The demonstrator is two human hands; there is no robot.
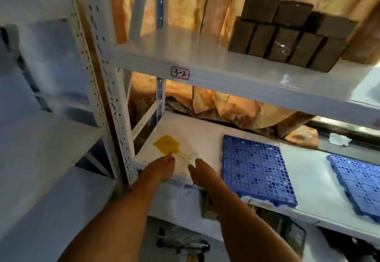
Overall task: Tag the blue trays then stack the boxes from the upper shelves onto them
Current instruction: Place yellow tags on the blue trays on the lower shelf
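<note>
- My left hand (161,168) has its fingertips on the near corner of the yellow tag (167,145), pinching or pressing it. The frame is too soft to say which, so I leave that one open.
- My right hand (200,171) is just beside the left, fingers straight and together, holding nothing, tips near the pale tie (186,155) that trails from the tag.
- I judge the tag light and floppy, thin enough to slide on the smooth shelf board (193,136). It is best taken by an edge or by its tie, not from flat on top.
- Right of my right hand lies the nearer blue tray (255,167), flat on the same board with its front edge overhanging slightly. It looks like stiff perforated plastic, light, with holes a tie could thread through. I would take it by the rim.
- Further right, well apart from my grip, a second blue tray (357,183) runs out of view.
- Above and beyond both hands, the shelf label (180,73) reads "3-2", handwritten in a red outline.
- Farthest up and right, the dark boxes (287,37) sit in two tiers on the upper shelf. They look wrapped in glossy film, possibly slippery, so each wants both hands on opposite sides. I can read no writing on them.
</note>
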